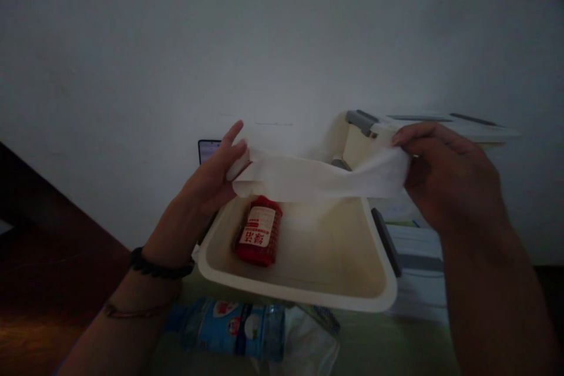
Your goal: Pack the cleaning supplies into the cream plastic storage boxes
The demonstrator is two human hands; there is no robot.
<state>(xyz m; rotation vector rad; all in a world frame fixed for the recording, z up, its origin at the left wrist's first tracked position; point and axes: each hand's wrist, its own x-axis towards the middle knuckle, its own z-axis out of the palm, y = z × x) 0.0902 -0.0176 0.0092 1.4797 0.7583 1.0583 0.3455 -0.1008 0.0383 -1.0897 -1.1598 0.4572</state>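
Note:
A thin white strip, tissue-like, is stretched between my two hands above a white plastic basin. At its left end, my left hand grips a rounded bundle of the same white material, with thumb and index finger raised. My right hand pinches the strip's other end between thumb and fingers. Inside the basin, on its left side, a red jar with a pale label lies tilted. I cannot make out whether the strip comes off a roll.
A blue-labelled plastic bottle lies in front of the basin, beside a crumpled white wrapper. A phone or tablet stands behind my left hand. At the right are a lidded white storage box and white-grey packs. A wall rises behind.

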